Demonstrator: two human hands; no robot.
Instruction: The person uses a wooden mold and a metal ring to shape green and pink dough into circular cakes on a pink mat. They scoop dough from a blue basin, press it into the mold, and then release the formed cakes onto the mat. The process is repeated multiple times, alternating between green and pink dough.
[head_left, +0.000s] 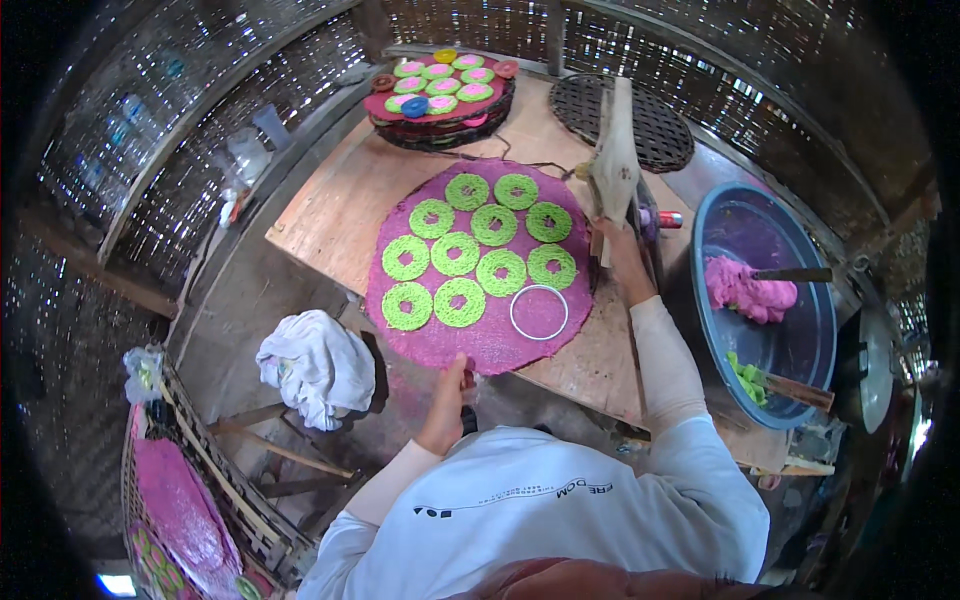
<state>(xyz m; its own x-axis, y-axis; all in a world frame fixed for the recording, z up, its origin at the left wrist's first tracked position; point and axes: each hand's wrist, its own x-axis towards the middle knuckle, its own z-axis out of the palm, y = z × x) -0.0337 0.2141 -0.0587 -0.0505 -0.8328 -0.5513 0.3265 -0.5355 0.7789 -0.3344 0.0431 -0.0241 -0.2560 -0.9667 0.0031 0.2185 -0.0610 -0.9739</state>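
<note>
A round pink cloth-like mat (395,350) lies on the wooden table, its near edge reaching past the table's front. Several bright green lacy rings (456,254) of dough-like strands are spread over it, each with a small hole. A thin white hoop (539,313) rests at the mat's lower right. My left hand (444,405) pinches the mat's near edge, thumb on top, other fingers partly hidden. To the right of the mat, my right hand (622,258) is closed around the near end of a wooden hand tool with a long pale lever (616,160).
A blue tub (703,340) at the right holds pink dough (745,290), green dough (745,380) and stick-like utensils. Stacked trays of green-and-pink rings (440,95) stand at the back, beside a dark woven tray (640,120). A white cloth (315,365) sits left of the table.
</note>
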